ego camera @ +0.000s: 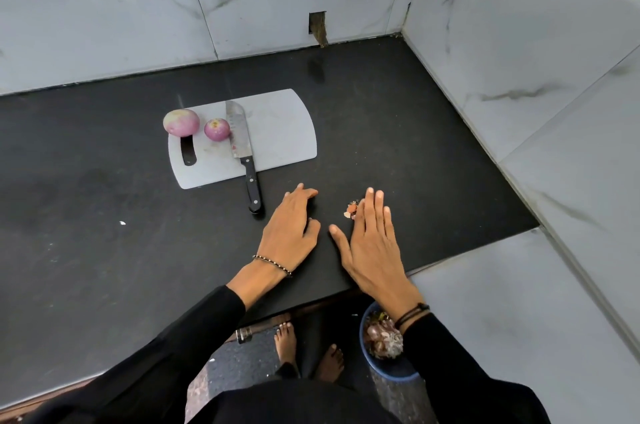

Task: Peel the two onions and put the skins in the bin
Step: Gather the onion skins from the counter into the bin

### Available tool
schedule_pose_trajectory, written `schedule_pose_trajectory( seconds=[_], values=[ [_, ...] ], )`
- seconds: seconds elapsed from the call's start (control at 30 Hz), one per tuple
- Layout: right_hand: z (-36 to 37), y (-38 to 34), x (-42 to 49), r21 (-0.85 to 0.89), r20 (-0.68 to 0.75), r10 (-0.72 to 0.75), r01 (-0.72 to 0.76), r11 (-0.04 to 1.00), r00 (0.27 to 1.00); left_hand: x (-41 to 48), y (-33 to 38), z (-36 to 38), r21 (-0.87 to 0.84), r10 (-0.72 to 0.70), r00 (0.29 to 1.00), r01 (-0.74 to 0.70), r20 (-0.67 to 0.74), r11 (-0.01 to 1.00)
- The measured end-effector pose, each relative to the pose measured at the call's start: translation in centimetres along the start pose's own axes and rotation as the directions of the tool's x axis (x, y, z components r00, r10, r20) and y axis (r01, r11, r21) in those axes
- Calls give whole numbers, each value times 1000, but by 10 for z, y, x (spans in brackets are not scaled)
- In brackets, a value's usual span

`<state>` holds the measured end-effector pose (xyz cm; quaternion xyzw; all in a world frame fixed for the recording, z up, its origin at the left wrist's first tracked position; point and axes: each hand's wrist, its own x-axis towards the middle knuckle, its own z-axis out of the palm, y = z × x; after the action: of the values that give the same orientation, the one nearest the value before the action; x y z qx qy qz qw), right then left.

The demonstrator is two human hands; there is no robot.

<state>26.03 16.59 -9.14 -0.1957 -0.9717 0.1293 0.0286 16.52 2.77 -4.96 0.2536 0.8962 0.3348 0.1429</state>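
The left hand (289,226) rests open and empty on the bench (104,181); the right hand (372,243) lies flat beside a few skin scraps (351,208). Beyond the left hand both onions (181,122) sit peeled, and the bin (391,375) under the right wrist holds skins: seemingly only these scraps remain.

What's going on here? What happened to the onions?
Two peeled onions sit on the board beside a knife. The person's left hand and right hand lie open on the counter; the right fingers touch a few leftover skin scraps. The bin on the floor below already holds skins.
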Motion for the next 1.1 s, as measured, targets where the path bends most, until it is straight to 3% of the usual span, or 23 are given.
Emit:
schedule_pose_trajectory(
  seconds=[0.07,0.2,0.43,0.87,1.1],
  values=[
    [-8,10,4,81,-8,-6,6,997,1000,-1,1,0,-3,-1,1000,1,-4,1000],
    [-18,27,13,184,-160,-39,68,980,986,0,1,0,-3,1,1000,-1,-7,1000],
    [-27,33,36,279,-99,-163,185,943,982,0,2,1,11,10,1000,-10,-6,1000],
    [-16,22,40,236,-302,-145,221,946,942,6,10,6,43,109,993,-107,-45,993],
    [-5,17,46,61,-339,-174,206,977,924,14,10,13,96,182,983,-178,-38,979]
  ],
)
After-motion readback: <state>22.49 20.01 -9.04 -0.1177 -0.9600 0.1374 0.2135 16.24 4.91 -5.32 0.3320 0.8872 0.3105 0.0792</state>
